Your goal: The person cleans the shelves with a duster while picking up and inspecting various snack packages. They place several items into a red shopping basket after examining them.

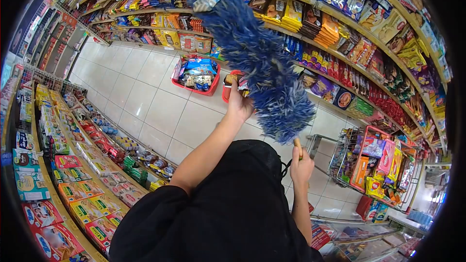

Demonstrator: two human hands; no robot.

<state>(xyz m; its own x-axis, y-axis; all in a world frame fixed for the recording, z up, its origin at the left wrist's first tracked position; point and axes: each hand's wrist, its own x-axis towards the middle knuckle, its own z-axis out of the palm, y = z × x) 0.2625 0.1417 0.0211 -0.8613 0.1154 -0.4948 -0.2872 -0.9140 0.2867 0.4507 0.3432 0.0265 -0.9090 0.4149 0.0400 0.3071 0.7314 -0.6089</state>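
Observation:
My right hand [301,166] is closed round the wooden handle of a large blue feather duster [259,58]. The duster slants up and to the left, with a whitish wrapper piece at its far tip. My left hand [238,103] reaches forward, its thumb against a small brown-and-gold packet [232,79]. Part of that hand and of the packet's far side is hidden by the duster. Just beyond the hand, a red basket [225,92] shows only partly. Another red basket [209,89] full of blue and other snack packs stands on the floor to the left.
Shelves of chocolate and biscuit packs [335,34] curve across the front and right. A shelf of boxed goods [87,199] lines the left. A loaded wire cart [349,165] with a red basket stands at right. White floor tiles [145,97] run between.

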